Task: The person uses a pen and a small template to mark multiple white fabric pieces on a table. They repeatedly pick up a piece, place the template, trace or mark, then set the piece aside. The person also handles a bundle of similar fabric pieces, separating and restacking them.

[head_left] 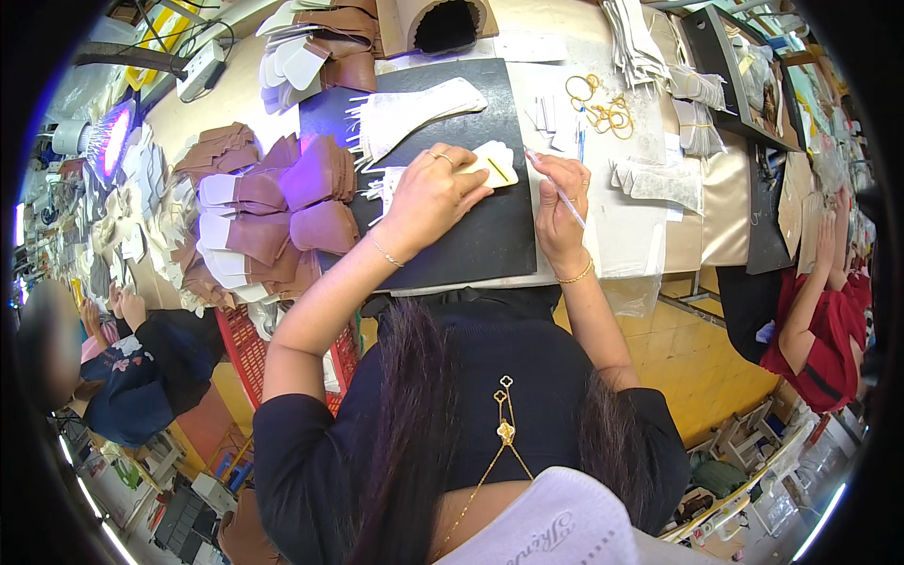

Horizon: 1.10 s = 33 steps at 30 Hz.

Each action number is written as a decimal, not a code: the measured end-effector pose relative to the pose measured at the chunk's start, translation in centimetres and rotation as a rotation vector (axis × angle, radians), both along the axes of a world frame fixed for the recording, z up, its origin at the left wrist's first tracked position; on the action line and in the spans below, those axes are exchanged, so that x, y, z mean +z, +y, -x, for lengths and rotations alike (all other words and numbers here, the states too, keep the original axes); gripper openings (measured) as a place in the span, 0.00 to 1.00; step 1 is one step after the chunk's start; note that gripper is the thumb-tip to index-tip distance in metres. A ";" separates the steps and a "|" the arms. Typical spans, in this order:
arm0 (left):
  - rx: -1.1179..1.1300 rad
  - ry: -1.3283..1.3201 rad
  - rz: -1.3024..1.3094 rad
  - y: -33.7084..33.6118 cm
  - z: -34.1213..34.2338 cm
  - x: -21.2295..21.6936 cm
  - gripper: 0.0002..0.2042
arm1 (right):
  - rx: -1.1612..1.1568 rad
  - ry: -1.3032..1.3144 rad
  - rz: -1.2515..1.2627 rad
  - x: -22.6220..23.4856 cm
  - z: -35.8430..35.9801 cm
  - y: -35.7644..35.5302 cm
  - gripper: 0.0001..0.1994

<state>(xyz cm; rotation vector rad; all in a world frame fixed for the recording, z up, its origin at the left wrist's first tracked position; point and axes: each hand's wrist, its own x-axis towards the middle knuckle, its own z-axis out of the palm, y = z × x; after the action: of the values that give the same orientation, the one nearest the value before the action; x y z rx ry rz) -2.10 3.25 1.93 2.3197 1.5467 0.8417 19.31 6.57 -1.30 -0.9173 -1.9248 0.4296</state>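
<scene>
My left hand [436,191] lies over a white cut piece [377,188] with narrow strips at one end, on a black board [443,247]. Its bent fingers grip a small pale piece [496,166] with a yellow patch and a dark line. Part of that piece is hidden under the fingers. Just right of the board, my right hand [562,209] is closed around a slim white pen [563,193], its tip toward the board. Above my left hand lies a larger white cut piece [424,113], also with strips at one end.
Stacked brown and white pieces [273,202] crowd the board's left side. Yellow rings [603,108], white pieces [659,184] and a dark tray [744,75] lie to the right. A lit lamp [111,137] stands far left. Other people sit at both sides.
</scene>
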 end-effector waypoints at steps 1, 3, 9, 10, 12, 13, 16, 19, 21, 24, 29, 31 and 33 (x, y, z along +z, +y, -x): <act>0.012 -0.009 -0.005 -0.1 -0.3 -0.2 0.10 | 0.002 0.004 0.005 0.0 0.0 0.0 0.10; 0.033 0.011 -0.017 -0.2 -0.7 -0.6 0.10 | 0.009 0.012 0.019 0.0 0.1 -0.1 0.10; 0.027 0.056 -0.059 -0.2 -0.6 -1.1 0.10 | 0.006 0.024 0.004 0.2 0.2 -0.3 0.10; 0.025 0.066 -0.063 -0.3 -0.6 -1.1 0.10 | 0.013 0.020 0.032 0.3 0.2 -0.3 0.10; 0.033 0.069 -0.071 -0.3 -0.7 -1.2 0.10 | 0.041 0.018 0.086 0.4 0.3 -0.4 0.09; 0.042 0.073 -0.074 -0.3 -0.8 -1.3 0.09 | 0.054 0.001 0.104 0.4 0.4 -0.4 0.08; 0.056 0.127 -0.085 -0.4 -1.0 -1.3 0.09 | 0.082 -0.049 0.144 0.6 0.9 -0.4 0.06; 0.060 0.145 -0.090 -0.5 -1.1 -1.2 0.10 | 0.091 -0.092 0.149 0.9 1.4 -0.1 0.04; 0.061 0.152 -0.091 -0.6 -1.2 -1.2 0.10 | 0.093 -0.112 0.140 1.2 1.6 0.1 0.04; 0.064 0.157 -0.095 -0.6 -1.2 -1.2 0.10 | 0.081 -0.178 0.083 1.6 1.4 0.2 0.03; 0.066 0.043 -0.060 -0.2 -0.8 -1.3 0.10 | 0.060 -0.083 0.133 2.1 -0.3 0.0 0.08; 0.061 -0.073 0.045 0.3 -0.2 -1.2 0.10 | 0.025 0.020 0.156 2.1 -0.7 0.1 0.09; 0.084 -0.144 0.127 0.7 0.0 -1.2 0.10 | -0.023 0.083 0.154 2.1 -0.9 0.2 0.09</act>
<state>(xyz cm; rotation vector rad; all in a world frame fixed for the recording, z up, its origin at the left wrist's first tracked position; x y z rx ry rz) -2.10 3.93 0.77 2.0715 1.5966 0.8822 20.23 6.74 0.77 -1.0043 -1.8236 0.6001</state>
